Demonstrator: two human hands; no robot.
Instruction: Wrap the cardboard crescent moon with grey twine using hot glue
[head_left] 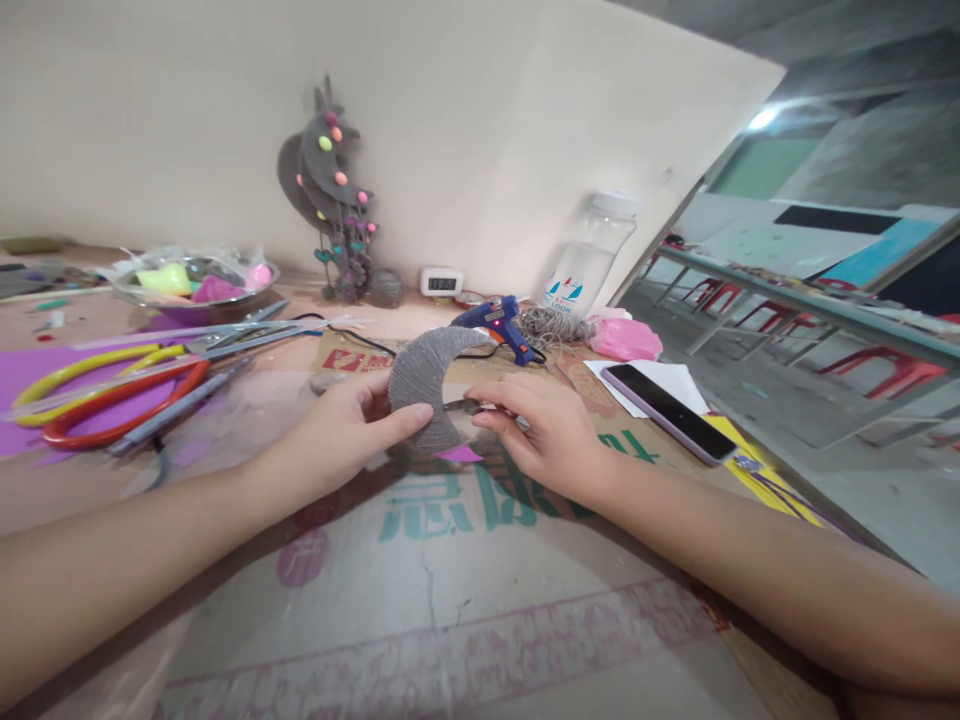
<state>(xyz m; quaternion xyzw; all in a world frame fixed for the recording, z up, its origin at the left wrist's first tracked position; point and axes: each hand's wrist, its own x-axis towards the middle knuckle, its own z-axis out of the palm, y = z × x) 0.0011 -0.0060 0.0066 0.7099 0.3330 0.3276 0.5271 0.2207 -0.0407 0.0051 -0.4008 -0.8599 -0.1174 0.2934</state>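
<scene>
A crescent moon wrapped in grey yarn [417, 388] is held up over the cardboard. My left hand [360, 420] grips its outer curve, thumb on the front face. Inside the hollow of the curve, my right hand [536, 425] pinches a small dark grey bit, perhaps a bundle of yarn [466, 405], partly hidden by the fingers. A blue hot glue gun [504, 322] with a lit red light lies just behind the crescent. Loose grey yarn [553, 326] is heaped near the glue gun. Below the crescent shows a purple scrap [460, 454].
Scissors with yellow and red handles [124, 410] and glue sticks lie left, before a metal bowl [199, 300]. Grey moon ornaments [326, 180] stand against the wall beside a yarn ball [386, 288] and a timer [441, 282]. At right are a water bottle [589, 260] and a phone [670, 412].
</scene>
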